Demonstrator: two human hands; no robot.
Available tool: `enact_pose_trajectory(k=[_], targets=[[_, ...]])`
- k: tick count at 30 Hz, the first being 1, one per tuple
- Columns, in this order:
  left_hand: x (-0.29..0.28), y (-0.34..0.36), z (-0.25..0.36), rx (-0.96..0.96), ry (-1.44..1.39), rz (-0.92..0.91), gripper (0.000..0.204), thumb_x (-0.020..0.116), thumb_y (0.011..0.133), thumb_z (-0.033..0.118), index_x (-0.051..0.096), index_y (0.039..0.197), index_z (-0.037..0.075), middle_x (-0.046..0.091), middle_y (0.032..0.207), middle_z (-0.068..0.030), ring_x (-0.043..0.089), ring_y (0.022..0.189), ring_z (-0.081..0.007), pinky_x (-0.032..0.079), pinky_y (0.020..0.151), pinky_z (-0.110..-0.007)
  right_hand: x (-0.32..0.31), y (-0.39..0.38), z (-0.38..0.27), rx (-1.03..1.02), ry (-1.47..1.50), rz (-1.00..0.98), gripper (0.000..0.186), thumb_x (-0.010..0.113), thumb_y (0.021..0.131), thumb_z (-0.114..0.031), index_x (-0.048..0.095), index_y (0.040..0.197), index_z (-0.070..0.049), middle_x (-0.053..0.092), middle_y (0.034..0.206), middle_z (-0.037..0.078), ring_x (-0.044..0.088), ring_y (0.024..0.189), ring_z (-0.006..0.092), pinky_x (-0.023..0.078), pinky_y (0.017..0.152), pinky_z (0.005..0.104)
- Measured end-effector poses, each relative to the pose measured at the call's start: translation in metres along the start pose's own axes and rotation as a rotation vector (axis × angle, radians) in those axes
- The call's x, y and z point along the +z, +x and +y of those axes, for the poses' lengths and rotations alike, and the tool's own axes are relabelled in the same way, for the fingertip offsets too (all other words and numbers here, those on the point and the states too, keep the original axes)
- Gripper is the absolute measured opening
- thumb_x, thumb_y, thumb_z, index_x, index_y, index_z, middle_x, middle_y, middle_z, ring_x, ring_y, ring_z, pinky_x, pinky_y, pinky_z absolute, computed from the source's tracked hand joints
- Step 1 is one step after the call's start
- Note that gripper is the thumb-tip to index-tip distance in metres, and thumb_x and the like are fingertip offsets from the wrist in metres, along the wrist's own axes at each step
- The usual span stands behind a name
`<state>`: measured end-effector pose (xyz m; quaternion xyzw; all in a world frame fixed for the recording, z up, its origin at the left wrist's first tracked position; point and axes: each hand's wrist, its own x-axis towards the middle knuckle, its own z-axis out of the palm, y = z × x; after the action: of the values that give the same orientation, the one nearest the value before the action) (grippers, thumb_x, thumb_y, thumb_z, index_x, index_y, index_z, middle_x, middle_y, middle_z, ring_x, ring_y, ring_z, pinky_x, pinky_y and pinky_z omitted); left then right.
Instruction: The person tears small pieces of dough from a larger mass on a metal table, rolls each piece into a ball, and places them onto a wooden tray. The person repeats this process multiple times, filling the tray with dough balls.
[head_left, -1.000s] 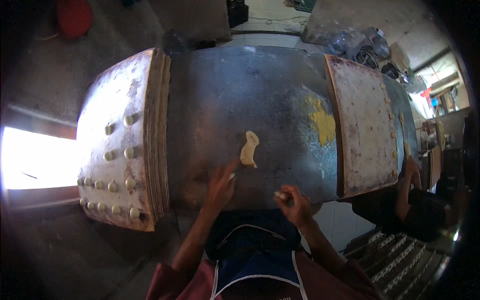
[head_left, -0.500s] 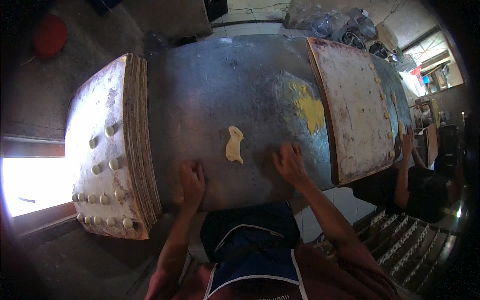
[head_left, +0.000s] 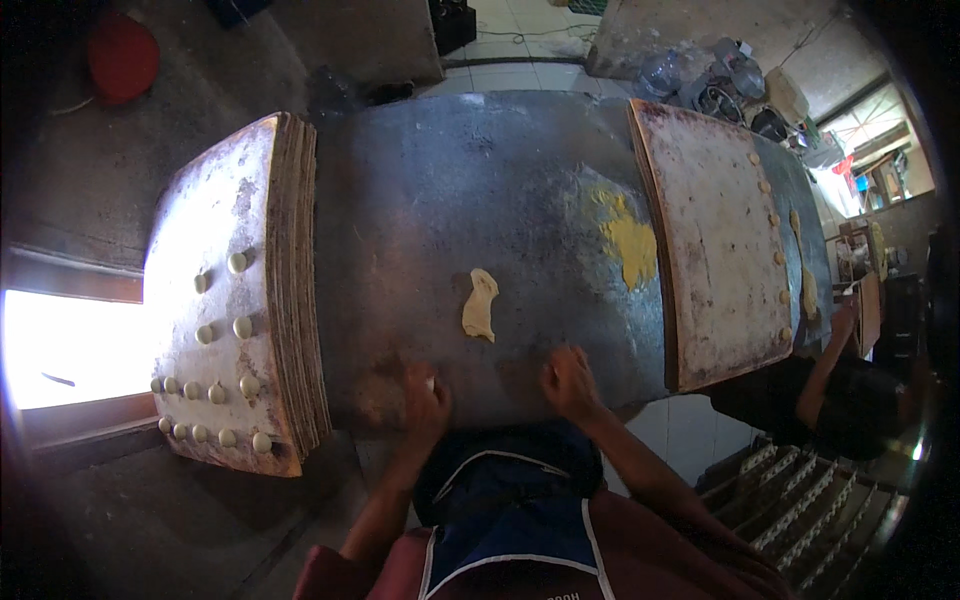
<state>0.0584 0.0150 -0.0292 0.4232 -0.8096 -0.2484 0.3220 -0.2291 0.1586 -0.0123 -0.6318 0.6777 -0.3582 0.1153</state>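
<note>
A strip of pale dough [head_left: 480, 305] lies on the dark metal worktable [head_left: 430, 200], just beyond my hands and touched by neither. At the near edge my left hand [head_left: 428, 400] is closed, with a small light spot showing at its fingers. To the right, my right hand [head_left: 572, 385] rests with its fingers curled in over the tabletop. What either hand has in it, if anything, is hidden. Several small dough balls [head_left: 242, 327] sit in rows on the stack of worn boards [head_left: 230, 190] at the left.
Yellow smears [head_left: 630, 240] mark the tabletop at the right. Beyond them lies another worn board [head_left: 710, 240] with dough balls along its far-right edge. A co-worker's hand [head_left: 845, 318] is by the table's right end, near long dough strips [head_left: 809, 293]. A slatted rack [head_left: 810, 500] stands lower right.
Both hands have drawn closer to the near edge, and the left has shifted right, nearer the other. My left fingers look more curled. The whole view has moved slightly; the dough strip looks unmoved.
</note>
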Motion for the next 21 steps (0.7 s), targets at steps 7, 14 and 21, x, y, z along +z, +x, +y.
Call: enact_pose_trajectory(k=[7,14,21], targets=[[-0.012,-0.013,-0.001,-0.349,-0.127,-0.129,0.029,0.068,0.084,0.005,0.056,0.108,-0.003,0.055,0.101,-0.024,0.057,0.093,-0.0373,0.047,0.085,-0.047,-0.003,-0.021,0.025,0.244,-0.167,-0.01,0.019,0.067,0.086,-0.01,0.055,0.098,-0.001,0.055,0.099,0.02,0.055,0.099,0.041,0.043,0.094,0.0536],[-0.081,0.01,0.006,0.197,0.117,-0.524,0.036,0.068,0.078,0.001,0.061,0.113,0.0,0.055,0.118,-0.0164,0.055,0.113,-0.0342,0.052,0.092,-0.042,-0.03,-0.056,0.035,0.278,-0.288,0.008,0.019,0.064,0.091,-0.012,0.058,0.102,0.002,0.058,0.1,0.02,0.056,0.093,0.0411,0.045,0.083,0.051],[-0.265,0.032,0.003,0.25,0.193,0.017,0.041,0.076,0.075,0.001,0.068,0.115,0.001,0.063,0.118,-0.0162,0.059,0.114,-0.0319,0.054,0.091,-0.042,-0.05,0.04,-0.057,0.44,-0.38,-0.605,0.029,0.074,0.077,-0.013,0.07,0.102,0.0,0.064,0.108,0.024,0.062,0.103,0.0421,0.051,0.09,0.0487]])
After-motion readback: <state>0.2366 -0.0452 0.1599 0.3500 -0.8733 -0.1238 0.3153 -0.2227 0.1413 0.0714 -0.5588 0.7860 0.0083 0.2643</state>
